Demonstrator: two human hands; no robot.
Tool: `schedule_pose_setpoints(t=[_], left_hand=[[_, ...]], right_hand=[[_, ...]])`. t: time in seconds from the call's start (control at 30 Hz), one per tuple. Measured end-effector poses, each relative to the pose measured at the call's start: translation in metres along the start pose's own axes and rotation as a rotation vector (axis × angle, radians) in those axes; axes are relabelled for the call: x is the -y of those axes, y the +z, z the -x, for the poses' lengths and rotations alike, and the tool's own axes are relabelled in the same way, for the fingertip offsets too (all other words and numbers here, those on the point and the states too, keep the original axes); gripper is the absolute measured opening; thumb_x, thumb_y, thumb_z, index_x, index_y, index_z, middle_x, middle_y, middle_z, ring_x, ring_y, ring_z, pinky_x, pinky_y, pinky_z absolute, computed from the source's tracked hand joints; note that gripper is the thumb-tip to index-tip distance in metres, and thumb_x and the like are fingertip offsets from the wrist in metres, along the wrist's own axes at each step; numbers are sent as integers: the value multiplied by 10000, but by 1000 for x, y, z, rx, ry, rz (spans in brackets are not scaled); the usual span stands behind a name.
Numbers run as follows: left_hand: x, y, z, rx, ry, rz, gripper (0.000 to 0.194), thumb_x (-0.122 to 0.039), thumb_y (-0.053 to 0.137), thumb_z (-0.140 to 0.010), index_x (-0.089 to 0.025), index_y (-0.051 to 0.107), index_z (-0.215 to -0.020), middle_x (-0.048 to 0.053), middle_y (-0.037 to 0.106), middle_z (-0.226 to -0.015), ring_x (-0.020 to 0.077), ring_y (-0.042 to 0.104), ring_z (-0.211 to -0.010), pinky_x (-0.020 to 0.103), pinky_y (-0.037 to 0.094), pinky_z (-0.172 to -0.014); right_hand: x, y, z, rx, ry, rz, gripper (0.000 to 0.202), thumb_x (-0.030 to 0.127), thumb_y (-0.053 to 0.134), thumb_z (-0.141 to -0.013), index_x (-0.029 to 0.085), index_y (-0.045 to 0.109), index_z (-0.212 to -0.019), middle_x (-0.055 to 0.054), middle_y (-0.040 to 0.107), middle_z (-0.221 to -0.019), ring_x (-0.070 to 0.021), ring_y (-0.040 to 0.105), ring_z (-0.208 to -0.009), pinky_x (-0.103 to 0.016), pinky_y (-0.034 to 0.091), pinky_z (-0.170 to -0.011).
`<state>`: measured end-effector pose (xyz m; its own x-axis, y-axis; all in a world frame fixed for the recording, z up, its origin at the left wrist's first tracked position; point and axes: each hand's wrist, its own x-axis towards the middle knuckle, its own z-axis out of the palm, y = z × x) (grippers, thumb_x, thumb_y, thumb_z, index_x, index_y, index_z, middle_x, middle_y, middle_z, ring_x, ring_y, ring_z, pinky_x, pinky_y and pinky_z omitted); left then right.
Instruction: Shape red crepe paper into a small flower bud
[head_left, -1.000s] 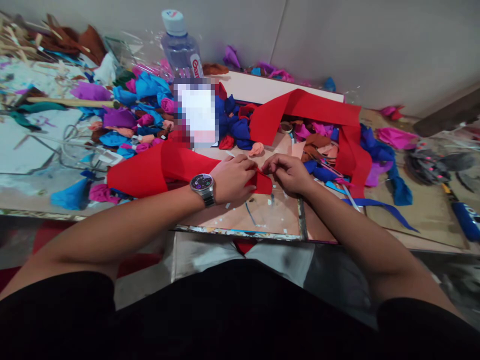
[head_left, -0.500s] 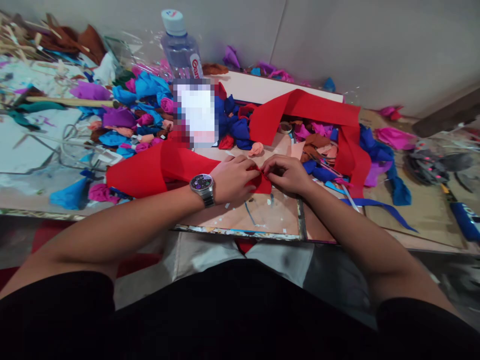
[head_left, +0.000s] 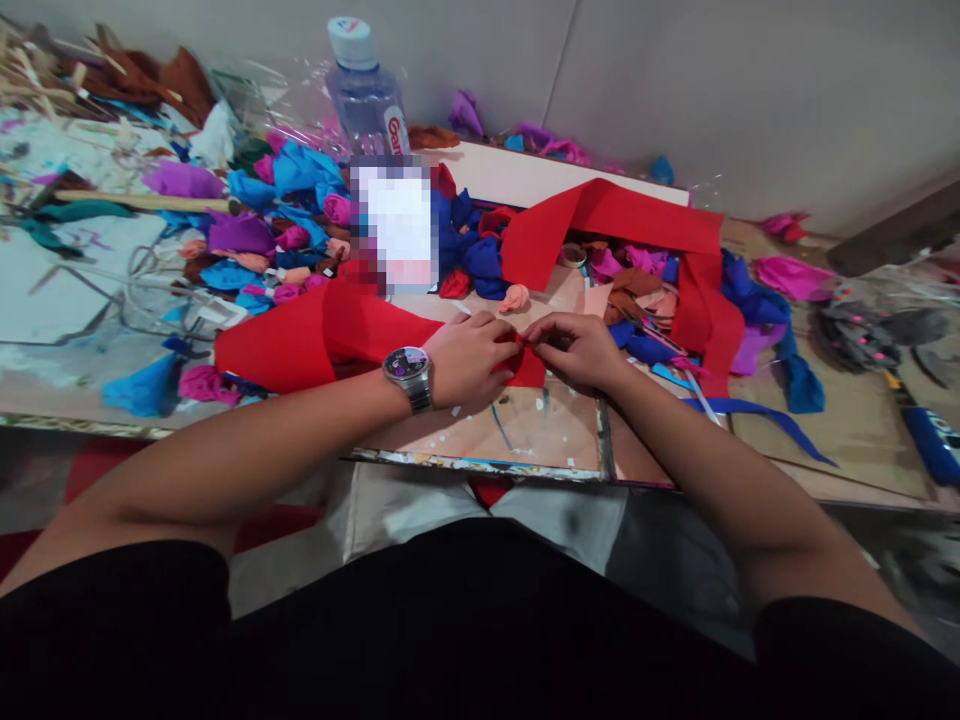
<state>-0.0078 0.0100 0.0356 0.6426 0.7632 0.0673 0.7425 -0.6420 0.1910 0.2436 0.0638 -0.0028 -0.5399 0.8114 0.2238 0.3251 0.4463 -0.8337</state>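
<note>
My left hand (head_left: 474, 360), with a watch (head_left: 406, 366) on its wrist, has its fingers closed on the edge of a red crepe paper strip (head_left: 379, 325). Fingertip to fingertip with it, my right hand (head_left: 574, 348) pinches the same edge. The strip runs out to the left, where it folds over in a wide band, and its short end lies below the fingers. A small peach paper rosette (head_left: 514, 298) sits just behind the hands. Another red strip (head_left: 637, 212) lies bent in an arch at the back right. What the fingertips do at the edge is partly hidden.
Twisted blue, purple and pink paper pieces (head_left: 307, 170) are heaped at the left and back. A plastic bottle (head_left: 367, 100) stands by a blurred-out bright object (head_left: 401, 225). Pliers (head_left: 56, 225) lie at the far left, a tape roll (head_left: 574, 256) behind my right hand, a blue strip (head_left: 772, 418) at the right.
Both hands stay at the same spot on the red strip, with only a very slight shift of the fingers. The whole view has shifted a little.
</note>
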Motion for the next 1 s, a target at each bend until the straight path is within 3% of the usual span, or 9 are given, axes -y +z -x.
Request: schedule_pose_setpoints(t=[0.17, 0.37, 0.8, 1.0], left_hand=[[-1, -1, 0, 24, -1, -14, 432, -409, 555, -1067, -239, 709, -1434, 125, 676, -1494, 350, 585, -1389, 534, 501, -1098], [-1, 0, 0, 33, -3, -26, 433, -425, 532, -1073, -243, 707, -1425, 120, 666, -1498, 341, 576, -1400, 523, 494, -1114], [-2, 0, 0, 18, -20, -18, 432, -420, 591, -1053, -220, 706, -1419, 119, 667, -1523, 344, 580, -1423, 528, 502, -1130], [-3, -3, 0, 23, -38, -29, 431, -432, 596, -1055, -198, 717, -1397, 118, 665, -1539, 338, 577, -1440, 517, 498, -1146]], right_hand=[[7, -1, -1, 2, -33, 4, 133, 264, 772, -878, 229, 805, -1001, -64, 828, -1059, -204, 774, -924, -324, 624, -848], [6, -1, -2, -16, -59, 28, 162, 198, 663, -931, 224, 809, -995, -64, 829, -1032, -212, 780, -978, -351, 620, -922], [-1, 1, -1, -3, 0, 27, 149, 274, 776, -887, 214, 828, -1013, -41, 846, -940, -187, 768, -810, -302, 624, -769], [-5, 2, 1, -5, -23, 22, 118, 290, 793, -898, 241, 836, -997, -31, 858, -962, -205, 797, -839, -327, 648, -806]])
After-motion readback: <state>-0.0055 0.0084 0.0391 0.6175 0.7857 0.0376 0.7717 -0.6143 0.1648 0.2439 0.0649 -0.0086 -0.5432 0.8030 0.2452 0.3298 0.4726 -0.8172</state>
